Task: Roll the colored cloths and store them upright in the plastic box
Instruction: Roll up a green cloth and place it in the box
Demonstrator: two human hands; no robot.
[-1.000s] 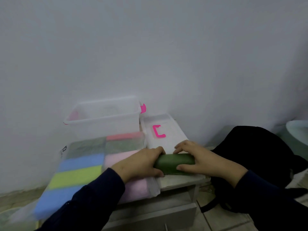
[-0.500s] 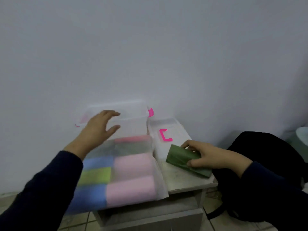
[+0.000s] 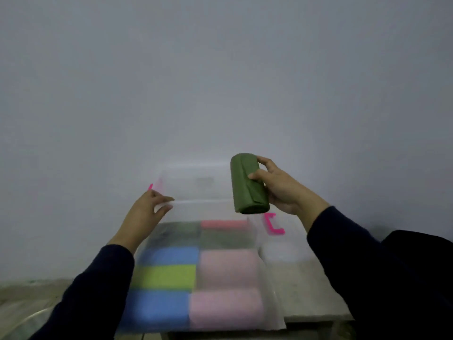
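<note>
Green cloth roll (image 3: 248, 184) — soft, light, liable to unwind — stands nearly upright in the right hand (image 3: 282, 190), fingers wrapped round its middle, above the plastic box (image 3: 196, 190). Gripping across the loose flap should keep it rolled. Left hand (image 3: 147, 212) pinches the box's near rim.

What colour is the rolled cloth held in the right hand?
Dark olive green; the rolled cloth shows best in the head view.
</note>
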